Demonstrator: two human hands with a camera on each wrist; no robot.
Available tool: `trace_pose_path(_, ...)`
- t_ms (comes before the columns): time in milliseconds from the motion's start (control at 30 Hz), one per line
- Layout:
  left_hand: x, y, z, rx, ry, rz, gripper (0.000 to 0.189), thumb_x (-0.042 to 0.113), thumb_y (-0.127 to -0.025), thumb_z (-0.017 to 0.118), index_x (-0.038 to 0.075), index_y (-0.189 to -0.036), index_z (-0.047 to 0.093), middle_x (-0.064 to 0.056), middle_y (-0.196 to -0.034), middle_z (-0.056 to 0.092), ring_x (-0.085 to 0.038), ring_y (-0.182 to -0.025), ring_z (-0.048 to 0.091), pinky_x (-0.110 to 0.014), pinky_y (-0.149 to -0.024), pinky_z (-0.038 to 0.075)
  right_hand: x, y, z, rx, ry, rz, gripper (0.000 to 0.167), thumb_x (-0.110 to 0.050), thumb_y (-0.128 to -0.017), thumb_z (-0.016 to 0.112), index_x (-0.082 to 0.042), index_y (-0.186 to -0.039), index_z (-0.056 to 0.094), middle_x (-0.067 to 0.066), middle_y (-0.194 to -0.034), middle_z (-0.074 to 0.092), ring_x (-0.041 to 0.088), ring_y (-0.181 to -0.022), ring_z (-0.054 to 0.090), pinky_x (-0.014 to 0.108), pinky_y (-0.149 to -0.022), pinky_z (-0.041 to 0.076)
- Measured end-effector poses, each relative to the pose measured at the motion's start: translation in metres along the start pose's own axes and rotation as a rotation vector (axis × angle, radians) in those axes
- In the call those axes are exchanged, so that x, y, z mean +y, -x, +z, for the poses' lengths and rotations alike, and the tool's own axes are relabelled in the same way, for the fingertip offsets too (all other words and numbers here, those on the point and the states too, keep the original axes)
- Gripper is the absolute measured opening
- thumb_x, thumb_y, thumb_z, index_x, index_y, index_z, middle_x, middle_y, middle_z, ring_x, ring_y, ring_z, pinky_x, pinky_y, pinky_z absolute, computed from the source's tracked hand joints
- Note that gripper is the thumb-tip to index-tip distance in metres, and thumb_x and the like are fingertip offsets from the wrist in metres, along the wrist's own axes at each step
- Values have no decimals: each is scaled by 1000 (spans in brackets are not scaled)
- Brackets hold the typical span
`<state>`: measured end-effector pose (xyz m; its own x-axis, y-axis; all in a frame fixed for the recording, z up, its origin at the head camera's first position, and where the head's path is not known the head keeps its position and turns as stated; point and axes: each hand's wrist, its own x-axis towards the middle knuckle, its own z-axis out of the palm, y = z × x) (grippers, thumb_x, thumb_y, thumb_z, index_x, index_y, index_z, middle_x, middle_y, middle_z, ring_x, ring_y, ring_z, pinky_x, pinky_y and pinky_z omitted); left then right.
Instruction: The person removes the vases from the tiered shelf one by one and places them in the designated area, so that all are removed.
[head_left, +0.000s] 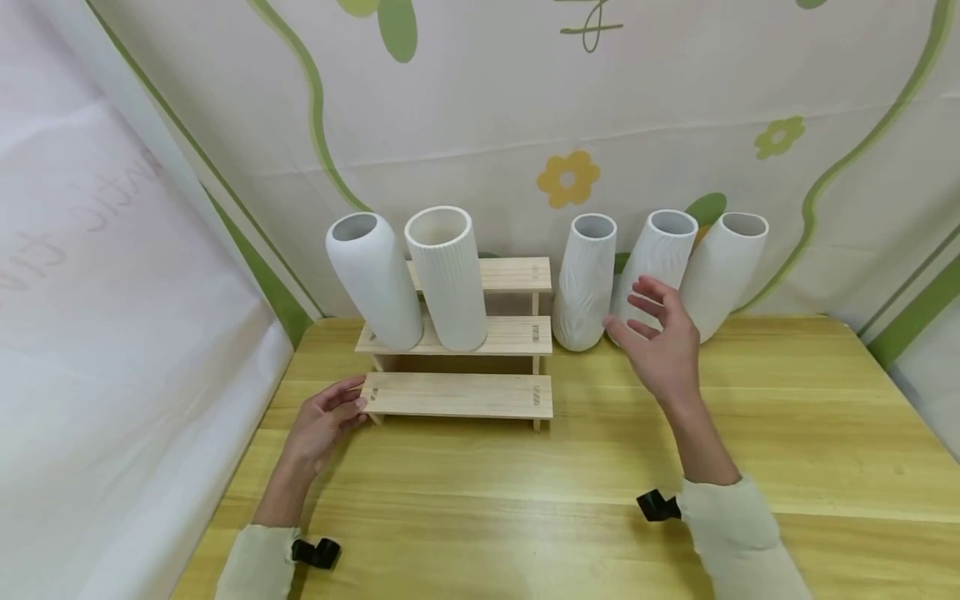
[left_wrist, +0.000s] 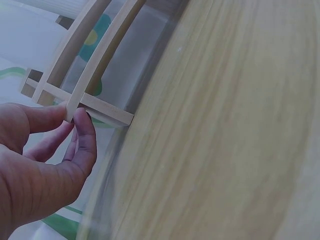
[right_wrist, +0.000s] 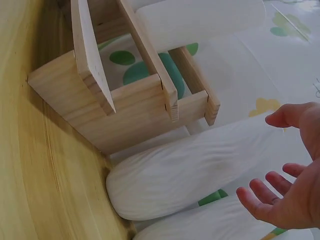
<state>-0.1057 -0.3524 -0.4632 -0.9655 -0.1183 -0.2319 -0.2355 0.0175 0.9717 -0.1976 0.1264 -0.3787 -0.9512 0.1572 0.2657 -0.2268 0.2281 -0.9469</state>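
A three-tier wooden display rack (head_left: 456, 393) stands on the table. Its lowest board's left end is pinched by my left hand (head_left: 318, 429), the thumb above and fingertips below in the left wrist view. On the middle tier stand a smooth white vase (head_left: 377, 287) and a ribbed white vase (head_left: 452, 292). To the rack's right are three more white vases: a textured one (head_left: 585, 287), another textured one (head_left: 652, 258) and a smooth one (head_left: 727, 275). My right hand (head_left: 663, 350) is raised in front of these, fingers spread and relaxed, gripping nothing. It partly hides the middle vase.
The wooden table (head_left: 600, 517) runs back to a patterned cloth backdrop (head_left: 480, 100) behind the rack and vases. A white cloth (head_left: 135, 358) hangs along the left edge. Both wrists carry small black mounts.
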Motion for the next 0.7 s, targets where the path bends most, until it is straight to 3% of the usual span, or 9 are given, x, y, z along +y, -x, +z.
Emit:
trace_pose_path(233,-1,-1,0,-2,7,-3,51,8,-108,65,2,-157,51,3,-119,59,-8,-101,65,-20,-91,62,-5,4,6,-39,11,0,68,-11,-93,83,-6,-154,53,11,-150,60,28,-136,61,39,-109,59)
trace_pose_path(400,0,0,0,-9,16,2,52,9,-108,66,2,-157,51,3,-120,58,-7,-100,65,-20,-90,62,-8,5,10,-51,-10,-8,66,-10,-93,82,-6,-152,54,12,-148,61,26,-134,62,36,-107,60)
trace_pose_path(600,2,-1,0,-10,20,2,52,8,-108,66,1,-157,51,3,-119,59,-7,-100,65,-19,-90,62,-11,7,14,-77,-32,-32,60,-10,-94,81,-3,-148,57,11,-143,64,30,-134,63,42,-108,59)
trace_pose_path(700,3,-1,0,-12,16,-3,52,8,-108,65,1,-158,50,2,-120,58,-7,-101,65,-19,-91,61,-11,9,15,-91,-24,-30,60,-11,-95,81,-3,-149,57,12,-144,64,30,-135,63,38,-107,59)
